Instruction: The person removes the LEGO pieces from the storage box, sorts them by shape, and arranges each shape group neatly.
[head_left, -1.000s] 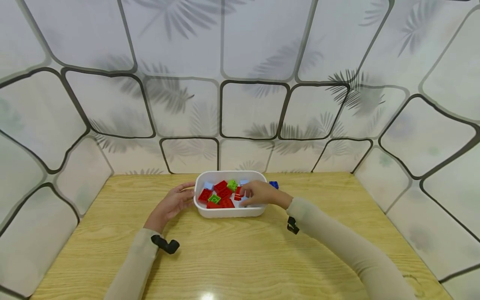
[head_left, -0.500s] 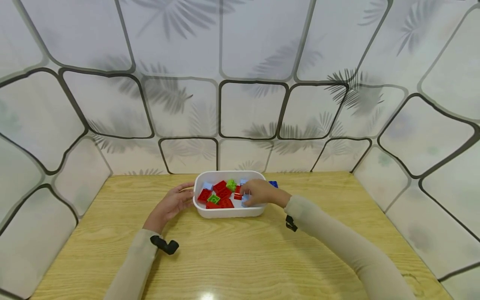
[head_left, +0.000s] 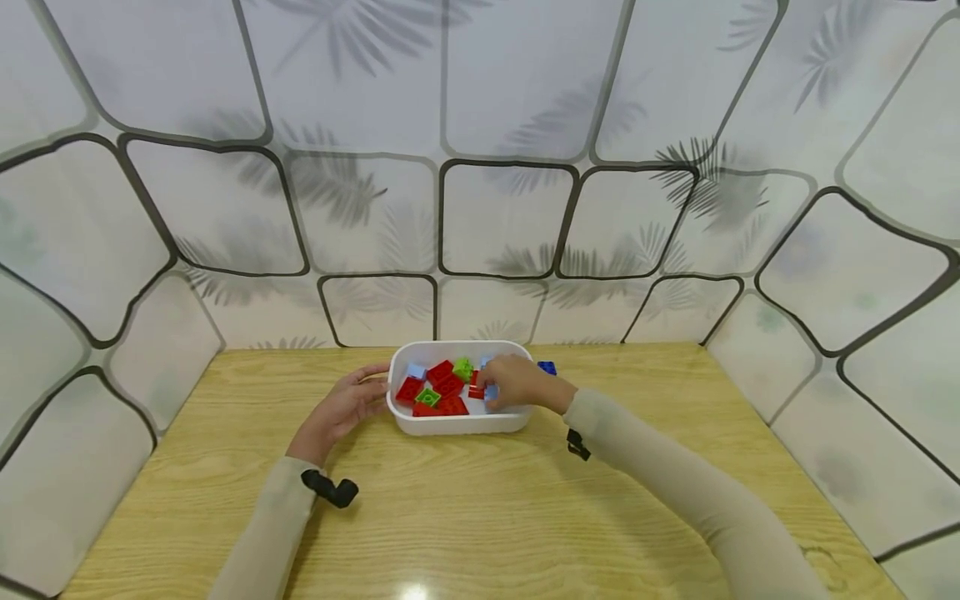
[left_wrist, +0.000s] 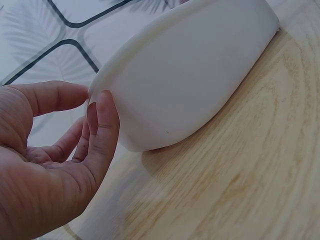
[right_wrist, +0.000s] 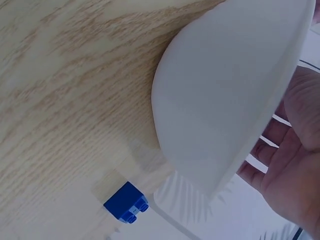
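Whether the right hand (head_left: 513, 381) pinches the light-blue block (head_left: 491, 392) in the right end of the white tray (head_left: 459, 426), I can't tell; a partial hold could drop it among the red bricks (head_left: 450, 387). The block looks pale and half-covered. The left hand (head_left: 349, 407), fingers loosely apart, is at the tray's other end, and 1 dark-blue brick (right_wrist: 122, 199) lies outside.

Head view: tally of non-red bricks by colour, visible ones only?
Green bricks: 2
Light blue bricks: 3, partly covered near the right hand
Dark blue brick: 1, outside the bin
Total: 6 visible; the hand may hide more.
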